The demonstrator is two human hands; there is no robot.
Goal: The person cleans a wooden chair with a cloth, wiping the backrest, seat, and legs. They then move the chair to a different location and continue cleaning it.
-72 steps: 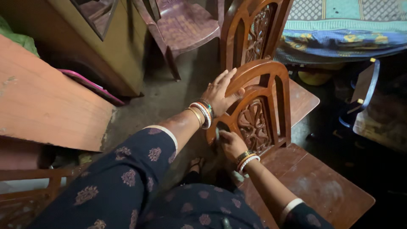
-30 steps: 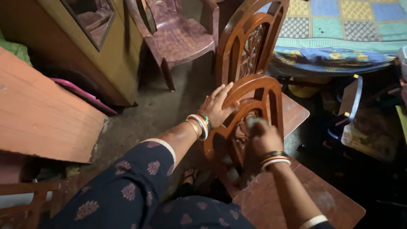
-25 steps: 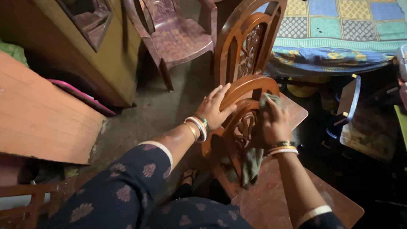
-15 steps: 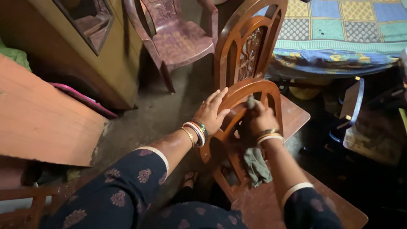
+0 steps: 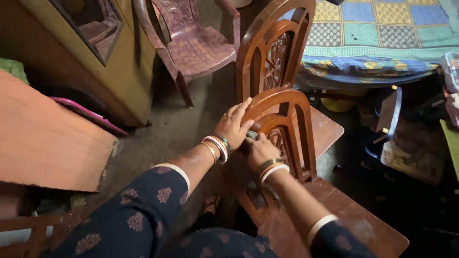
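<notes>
A carved brown wooden chair (image 5: 296,138) stands just in front of me, its arched back towards me. My left hand (image 5: 234,125) rests on the left edge of that back, fingers spread over the rail. My right hand (image 5: 258,149) is closed on a small grey-green cloth (image 5: 251,135) and presses it against the carved centre panel, right beside my left hand. Most of the cloth is hidden under my fingers. Both wrists carry bangles.
A second wooden chair (image 5: 277,52) stands right behind the first. A maroon plastic chair (image 5: 191,43) is at the back, a mirrored cabinet (image 5: 114,62) left of it. A wooden board (image 5: 43,138) leans at the left. A patchwork-covered bed (image 5: 377,33) is at the upper right.
My right hand with the cloth went up to the top of the chair back, then came down and left to the carved panel beside my left hand. The left hand stayed on the rail.
</notes>
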